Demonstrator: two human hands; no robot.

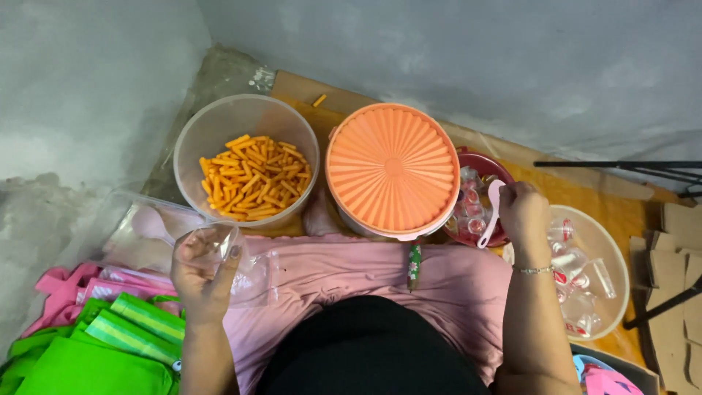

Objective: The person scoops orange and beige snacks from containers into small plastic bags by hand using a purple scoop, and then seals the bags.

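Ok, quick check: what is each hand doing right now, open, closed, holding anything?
Left hand: closed on a clear plastic bag.
Right hand: closed on a pink spoon, beside the red bowl.

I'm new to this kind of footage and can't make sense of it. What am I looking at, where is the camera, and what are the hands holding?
There is no machine here: a person sits on the floor, and the one camera is worn on their head, looking down at their lap and two bare hands. The left hand holds a small clear bag. The right hand holds a pale pink spoon over a red bowl of small wrapped items. In front stand a clear tub of orange snack sticks and a tub with an orange lid. To the right is a white bowl of clear packets; at lower left lie green bags.
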